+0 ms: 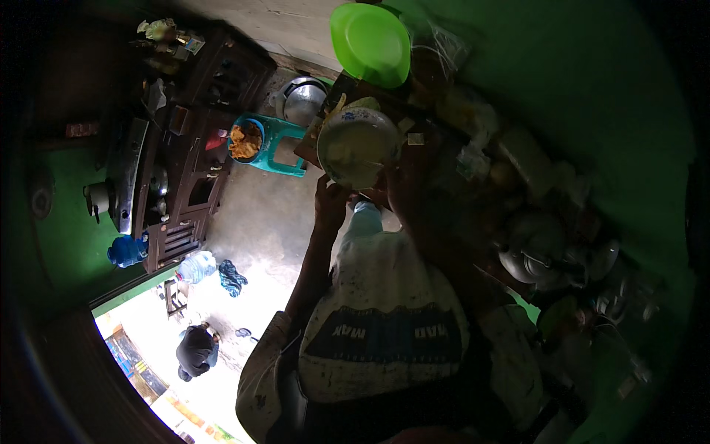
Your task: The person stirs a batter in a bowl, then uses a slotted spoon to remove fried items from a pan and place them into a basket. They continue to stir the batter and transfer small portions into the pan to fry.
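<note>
A wide, shallow bowl (358,147) with a blue pattern on its rim holds something pale, perhaps a liquid or batter. It sits at the near edge of a dark wooden table (310,149). By the bowl's lower left rim is my left hand (331,201), its fingers curled inward. Deep in shadow, my right hand (400,186) is at the lower right rim, fingers pointing toward the left hand. A small pale spot shows between the hands; whether they grip it or the bowl is too dark to make out.
A bright green plastic basin (370,44) stands beyond the bowl. On a teal plastic stool (280,145), a container holds fried food (246,140). Metal pots (304,102) are behind it. A kettle (530,261) stands right. A person (197,349) crouches in the bright doorway.
</note>
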`<state>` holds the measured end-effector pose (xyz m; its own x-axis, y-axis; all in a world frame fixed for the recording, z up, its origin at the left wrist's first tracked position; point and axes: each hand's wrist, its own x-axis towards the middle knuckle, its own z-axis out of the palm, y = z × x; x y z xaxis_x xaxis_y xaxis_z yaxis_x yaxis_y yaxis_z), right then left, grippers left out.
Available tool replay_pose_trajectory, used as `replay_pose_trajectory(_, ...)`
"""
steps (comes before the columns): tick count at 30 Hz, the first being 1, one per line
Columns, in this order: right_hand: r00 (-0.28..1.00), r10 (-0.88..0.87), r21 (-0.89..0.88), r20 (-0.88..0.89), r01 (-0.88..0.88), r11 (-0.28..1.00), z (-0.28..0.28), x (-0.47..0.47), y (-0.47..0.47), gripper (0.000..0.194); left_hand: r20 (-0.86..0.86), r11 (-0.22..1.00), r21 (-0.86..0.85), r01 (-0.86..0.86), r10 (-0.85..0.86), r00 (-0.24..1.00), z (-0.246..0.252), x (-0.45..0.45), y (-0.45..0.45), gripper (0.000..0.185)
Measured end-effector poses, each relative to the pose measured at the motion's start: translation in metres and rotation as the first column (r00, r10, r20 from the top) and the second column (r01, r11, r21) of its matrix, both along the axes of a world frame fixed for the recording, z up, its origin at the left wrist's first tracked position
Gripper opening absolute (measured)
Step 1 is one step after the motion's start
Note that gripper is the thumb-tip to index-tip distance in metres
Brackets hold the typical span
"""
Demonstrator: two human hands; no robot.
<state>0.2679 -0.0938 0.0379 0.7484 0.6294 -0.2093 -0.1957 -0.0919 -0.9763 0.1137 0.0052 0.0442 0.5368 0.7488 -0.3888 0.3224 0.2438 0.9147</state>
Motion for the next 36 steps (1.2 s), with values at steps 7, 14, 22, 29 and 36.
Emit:
replay_pose_trajectory(7, 0.983, -0.12, 0.115, 0.138, 0.105, 0.988, 0.025, 0.013, -0.02, 0.02, -0.035, 0.996, -0.088, -0.005, 0.002, 0.999, 0.005, 0.007, 0.005, 0.047)
replay_pose_trajectory(14, 0.648, -0.126, 0.117, 0.751, 0.058, 0.991, 0.058, 0.022, -0.026, 0.022, 0.02, 0.978, -0.208, -0.036, 0.041, 0.999, -0.004, 0.015, 0.006, 0.046)
replay_pose_trajectory(22, 0.579, -0.09, 0.089, 0.81, 0.03, 0.996, 0.064, 0.013, -0.035, 0.022, 0.132, 0.916, -0.402, 0.001, 0.057, 0.99, 0.017, 0.013, 0.004, 0.038)
replay_pose_trajectory(29, 0.73, -0.078, 0.074, 0.679, 0.038, 0.997, 0.013, -0.006, -0.022, 0.025, 0.126, 0.907, -0.421, 0.014, 0.044, 0.991, 0.028, 0.016, 0.005, 0.039)
replay_pose_trajectory(36, 0.841, -0.176, 0.082, 0.511, 0.156, 0.984, -0.017, -0.016, -0.007, 0.025, 0.252, 0.929, -0.369, -0.026, 0.127, 0.959, -0.004, -0.005, 0.005, 0.047)
